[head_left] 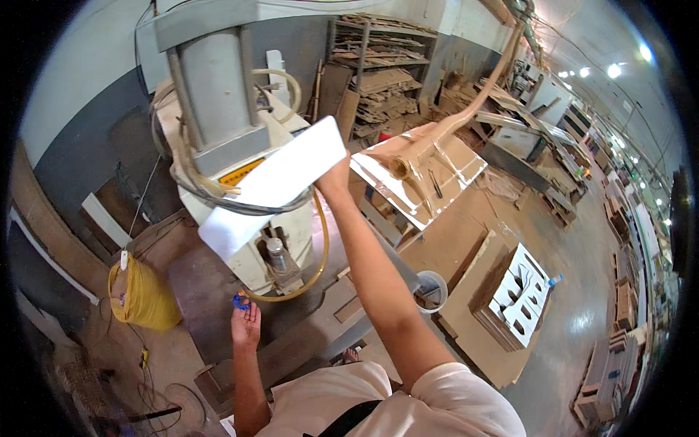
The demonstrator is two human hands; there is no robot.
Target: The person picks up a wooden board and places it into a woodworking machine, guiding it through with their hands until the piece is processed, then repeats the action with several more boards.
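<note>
My right hand [336, 177] grips a blank white panel [291, 171] with rounded corners by its right end. The panel is lifted and tilted in front of the grey and white machine [218, 95], hiding part of its front. Lower left, my left hand [247, 325] is palm up, its fingers curled at a small blue piece [241, 301]. That piece sits where a yellow hose [321, 251] ends, and its exact kind is too small to make out. A clear bottle [276, 253] stands on the machine just above my left hand. Beneath lies a dark metal tabletop [204, 306].
A yellow sack [142, 295] stands at left. To the right are a bench [466, 164] with a dusty suction hose [466, 109], a white bucket [431, 290] and a stack of white-topped cut-out panels [518, 291]. Shelves of offcuts [386, 73] line the back wall.
</note>
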